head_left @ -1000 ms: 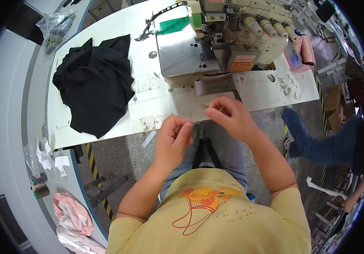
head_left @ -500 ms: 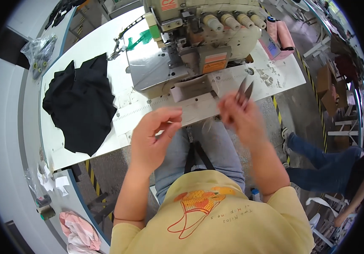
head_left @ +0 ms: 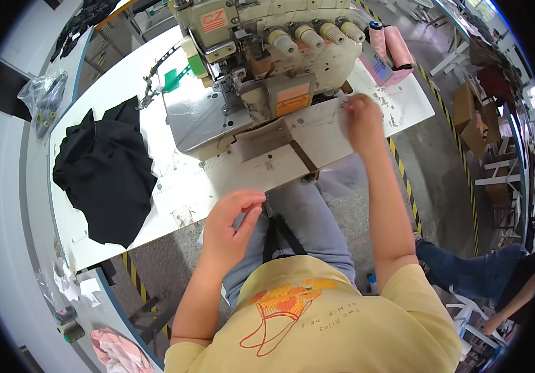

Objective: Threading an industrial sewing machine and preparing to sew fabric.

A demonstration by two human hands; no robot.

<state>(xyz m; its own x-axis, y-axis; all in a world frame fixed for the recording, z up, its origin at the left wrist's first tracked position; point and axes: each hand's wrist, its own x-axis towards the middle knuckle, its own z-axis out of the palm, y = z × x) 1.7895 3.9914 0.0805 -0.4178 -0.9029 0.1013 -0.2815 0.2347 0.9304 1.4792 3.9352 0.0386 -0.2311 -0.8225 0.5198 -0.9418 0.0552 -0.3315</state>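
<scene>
At the front edge of the white tabletop (head_left: 124,217), left hand (head_left: 230,227) raised just off the edge, thumb and forefinger pinched nearly shut, anything between them too small to make out. Over on the right side, right hand (head_left: 362,121) resting on the tabletop just beside the cream sewing machine (head_left: 261,68), fingers curled in close; can't tell if gripping anything, maybe a thin thread near the fingertips but honestly too fine to call. Black fabric (head_left: 106,174) heaped on the left part of the tabletop, well apart from both hands. Pink thread cones (head_left: 392,46) standing behind the right hand near the far edge. Bag of spools (head_left: 44,99) off past the left end.
</scene>
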